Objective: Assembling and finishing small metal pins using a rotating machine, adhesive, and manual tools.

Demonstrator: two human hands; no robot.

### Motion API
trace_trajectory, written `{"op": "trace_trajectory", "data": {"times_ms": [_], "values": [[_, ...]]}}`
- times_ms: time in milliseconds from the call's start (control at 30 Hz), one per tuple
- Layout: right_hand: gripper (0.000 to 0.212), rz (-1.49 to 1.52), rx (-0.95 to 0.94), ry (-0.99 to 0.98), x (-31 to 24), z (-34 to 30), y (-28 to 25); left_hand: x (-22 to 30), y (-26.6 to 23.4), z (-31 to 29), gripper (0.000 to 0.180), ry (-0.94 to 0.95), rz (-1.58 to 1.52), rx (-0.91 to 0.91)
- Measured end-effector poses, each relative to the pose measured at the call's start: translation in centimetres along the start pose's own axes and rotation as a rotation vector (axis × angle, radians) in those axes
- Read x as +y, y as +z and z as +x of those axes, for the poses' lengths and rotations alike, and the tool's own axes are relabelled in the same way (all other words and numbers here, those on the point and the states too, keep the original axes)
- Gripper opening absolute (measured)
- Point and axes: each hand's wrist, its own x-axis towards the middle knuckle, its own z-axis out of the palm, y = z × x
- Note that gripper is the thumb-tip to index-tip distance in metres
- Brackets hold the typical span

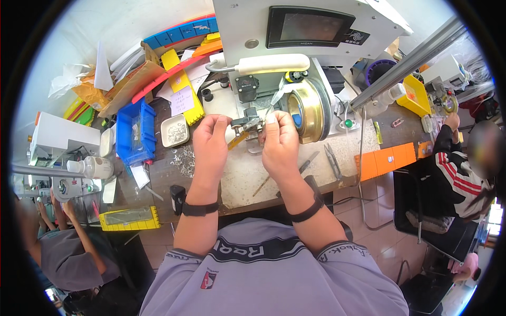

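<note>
Both my hands are raised over the bench at the front of a white bench machine [237, 31]. My left hand [212, 141] is closed in a pinch, thumb against the fingers, left of the machine's small metal head [250, 121]. On the other side of that head, my right hand [280, 141] also pinches, thumb and forefinger together. Whatever lies between the fingertips is too small to make out. A brass-coloured wheel [315, 110] stands just right of my right hand. Above the hands stretches a cream lamp arm [273, 63].
Left of my hands are a white dish [175, 131] of small parts, scattered metal pieces [183, 161] and a blue bin [136, 138]. To the right lie pliers [333, 161] and an orange strip [387, 159]. A co-worker [458, 174] sits at the right, another [74, 253] at the left.
</note>
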Motion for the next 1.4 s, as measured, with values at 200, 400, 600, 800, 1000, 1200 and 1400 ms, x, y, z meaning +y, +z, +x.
{"op": "trace_trajectory", "data": {"times_ms": [200, 400, 600, 800, 1000, 1200, 1400], "values": [[0.012, -0.052, -0.002, -0.016, 0.4, -0.1, -0.1, -1.0, -1.7, -0.4, 0.029, -0.220, 0.309, -0.238], [0.010, -0.230, 0.003, -0.148, 0.6, 0.2, -0.4, 0.0, -1.7, -0.6, 0.033, -0.176, 0.248, -0.144], [0.014, -0.299, -0.012, -0.067, -0.6, 0.0, -0.3, 0.3, -2.3, -1.7, 0.030, 0.087, 0.404, -0.015], [0.009, -0.341, -0.021, -0.145, 0.2, 0.4, -0.6, 0.1, -1.6, -5.4, 0.026, 0.496, 0.909, 0.013], [0.012, -0.119, -0.036, -0.051, -0.1, 0.0, 0.0, -2.3, 0.0, -6.7, 0.037, 0.493, 0.816, -0.047], [0.017, 0.241, 0.023, 0.085, -0.7, -0.3, 0.2, -1.3, -1.6, -5.2, 0.036, 0.075, 0.584, -0.136], [0.013, 0.130, 0.027, 0.061, -1.0, -0.4, 0.5, -1.3, -0.8, -3.3, 0.034, 0.132, 0.599, -0.129]]}}
